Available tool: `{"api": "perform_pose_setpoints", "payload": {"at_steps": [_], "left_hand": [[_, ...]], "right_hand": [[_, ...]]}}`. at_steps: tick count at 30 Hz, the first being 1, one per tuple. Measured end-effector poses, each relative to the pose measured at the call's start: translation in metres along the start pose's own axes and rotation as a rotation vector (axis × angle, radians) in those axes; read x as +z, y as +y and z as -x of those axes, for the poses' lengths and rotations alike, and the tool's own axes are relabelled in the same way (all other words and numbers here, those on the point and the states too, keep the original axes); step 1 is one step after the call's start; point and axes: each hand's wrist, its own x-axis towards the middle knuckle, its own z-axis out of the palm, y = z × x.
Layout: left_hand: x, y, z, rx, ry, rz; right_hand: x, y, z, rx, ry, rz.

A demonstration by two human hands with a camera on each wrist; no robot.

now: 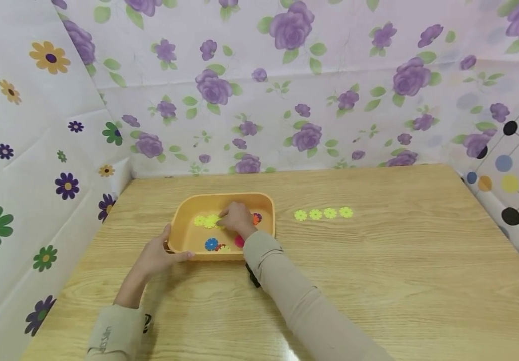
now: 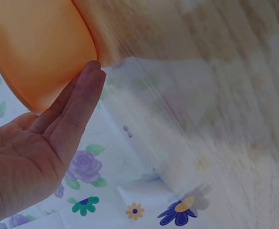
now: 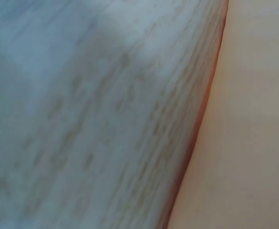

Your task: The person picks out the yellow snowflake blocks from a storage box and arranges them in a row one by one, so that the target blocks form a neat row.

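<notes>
Head view shows an orange tub (image 1: pixel 223 256) on the wooden tabletop (image 1: pixel 399 271). The left hand (image 1: pixel 156 256) holds the near left corner of the tub, with its thumb along the front and its fingers on the left side. The right hand (image 1: pixel 237 219) reaches down inside the tub, and its fingertips are at some yellow flower pieces (image 1: pixel 209 221). That spot is partly hidden, so I cannot tell if it pinches one. A blue flower piece (image 1: pixel 211 244) lies near the front wall, and a pink piece (image 1: pixel 239 241) shows just beside the right wrist. To the right of the tub, four more yellow pieces (image 1: pixel 315 214) lie on the tabletop in a line, with small gaps. I think a few things could go wrong. The pieces look thin and the yellow ones in the tub lie close together, so the fingers might grab two at once or drop one. If the left hand lets go, the tub might slide when the right hand pushes inside it. The right sleeve (image 1: pixel 264 248) is over the tub's near right corner, so it might bump the rim and turn the tub. A low swing of the right arm might knock the line crooked.
</notes>
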Motion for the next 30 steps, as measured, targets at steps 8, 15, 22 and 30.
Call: {"api": "perform_pose_setpoints", "payload": {"at_steps": [8,15,22,30], "left_hand": [[-0.001,0.003,0.000,-0.001,0.005,-0.005],[-0.001,0.005,0.000,-0.006,-0.003,0.000],[-0.001,0.005,0.000,-0.008,-0.008,0.016],[-0.002,0.004,0.000,-0.059,-0.019,0.018]], "right_hand": [[-0.004,0.000,0.002,-0.031,0.061,-0.030],[-0.006,0.001,0.002,-0.037,0.103,-0.062],[-0.010,0.002,0.004,-0.039,0.100,-0.226],[-0.014,-0.001,0.006,-0.010,0.048,-0.426]]}}
